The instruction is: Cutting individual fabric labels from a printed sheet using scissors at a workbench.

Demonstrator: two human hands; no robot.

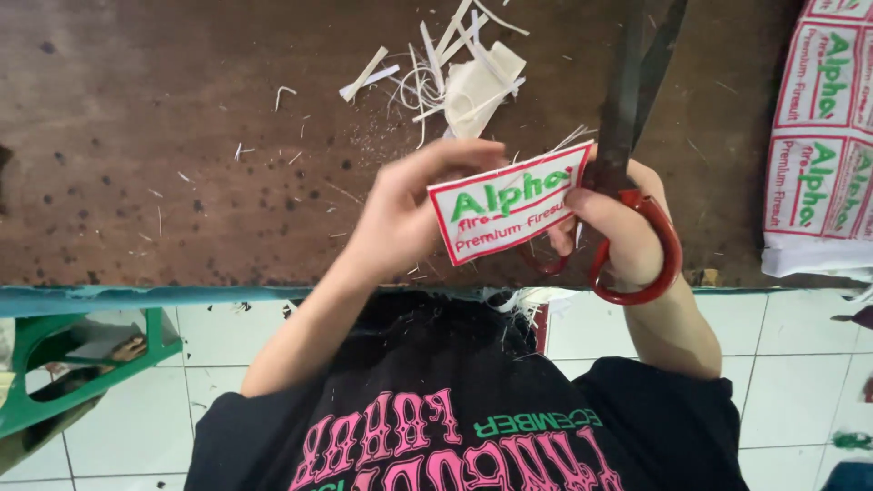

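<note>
The left hand (pixel 396 214) pinches a white cloth label (pixel 509 202) with a red border, fingers closed on its left edge, holding it just above the desk (pixel 164 136) at frame centre. The right hand (pixel 623 227) grips red-handled scissors (pixel 627 173), fingers through the loops, the dark blades pointing up past the label's right edge and slightly apart. The label looks nearly trimmed: its border is clean on the visible sides. White offcuts (pixel 455 68) lie at upper centre. A sheet of uncut labels (pixel 823 136) waits at the right edge, so much seems left.
</note>
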